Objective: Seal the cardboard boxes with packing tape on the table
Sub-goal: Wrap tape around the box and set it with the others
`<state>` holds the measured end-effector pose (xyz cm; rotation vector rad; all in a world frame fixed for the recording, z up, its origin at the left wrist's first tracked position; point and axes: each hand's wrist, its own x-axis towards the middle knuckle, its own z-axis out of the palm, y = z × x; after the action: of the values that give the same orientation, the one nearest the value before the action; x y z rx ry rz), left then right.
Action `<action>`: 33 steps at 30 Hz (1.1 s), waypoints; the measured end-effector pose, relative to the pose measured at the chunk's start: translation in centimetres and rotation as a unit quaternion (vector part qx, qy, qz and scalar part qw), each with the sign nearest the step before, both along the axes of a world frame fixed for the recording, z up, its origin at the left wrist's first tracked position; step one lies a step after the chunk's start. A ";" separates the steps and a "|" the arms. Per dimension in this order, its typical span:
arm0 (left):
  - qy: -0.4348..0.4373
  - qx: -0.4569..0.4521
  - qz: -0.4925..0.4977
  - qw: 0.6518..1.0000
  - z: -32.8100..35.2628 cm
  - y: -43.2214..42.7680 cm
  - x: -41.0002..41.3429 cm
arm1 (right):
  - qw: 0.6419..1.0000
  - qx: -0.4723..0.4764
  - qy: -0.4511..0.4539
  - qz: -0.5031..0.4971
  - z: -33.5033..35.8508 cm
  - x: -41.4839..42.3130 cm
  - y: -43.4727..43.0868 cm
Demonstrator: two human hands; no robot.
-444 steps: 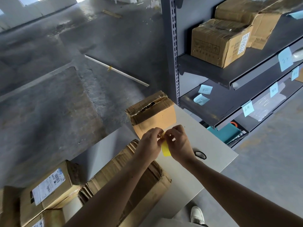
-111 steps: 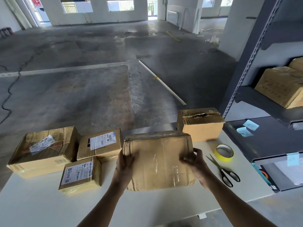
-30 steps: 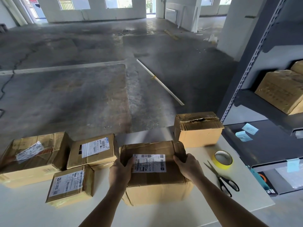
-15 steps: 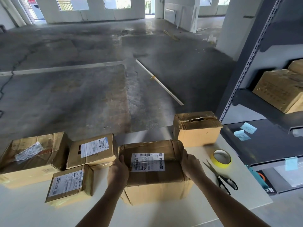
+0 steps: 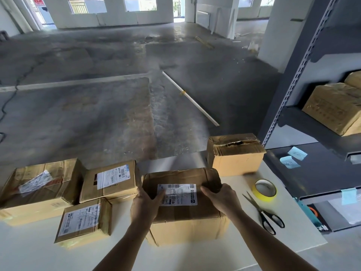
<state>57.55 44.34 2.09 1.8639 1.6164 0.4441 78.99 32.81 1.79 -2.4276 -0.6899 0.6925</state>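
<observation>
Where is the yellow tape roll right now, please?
In the head view, the tape roll lies on the table, right side, just beyond the scissors.

Left hand (image 5: pixel 145 202) and right hand (image 5: pixel 222 198): both bare. Behind them, left forearm (image 5: pixel 125 245) and right forearm (image 5: pixel 273 243): bare down to the lower frame edge. Finer surface detail too blurred to record.

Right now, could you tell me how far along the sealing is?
Done: three brown cardboard boxes at left show glossy tape. In hand: left hand and right hand grip the labelled brown cardboard box. Left: the torn-topped cardboard box gapes; yellow tape roll and black scissors lie idle.
</observation>
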 end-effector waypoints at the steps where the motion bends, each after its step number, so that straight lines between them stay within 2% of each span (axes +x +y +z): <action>1: -0.004 0.004 0.001 1.000 0.1 -0.1 0.0 | 1.000 0.005 -0.001 -0.001 0.0 0.0 0.0; 7: -0.037 0.012 0.000 0.999 0.0 -0.1 -0.1 | 1.000 0.007 0.004 0.007 -0.2 0.4 -0.2; 22: -0.053 0.028 0.039 0.997 0.1 0.2 -0.5 | 0.999 0.023 -0.037 0.011 0.4 0.0 -0.6; 29: -0.121 0.046 0.045 0.991 1.5 -0.4 -1.0 | 0.990 0.138 -0.010 -0.012 1.4 -0.5 -1.4; 33: -0.152 0.035 0.018 0.988 1.1 -0.4 -1.8 | 0.973 0.216 0.064 -0.047 2.1 -0.8 -2.0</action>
<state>55.80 43.95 3.24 1.7214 1.4446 0.7705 78.19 30.81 3.92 -1.9842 -0.5976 0.5847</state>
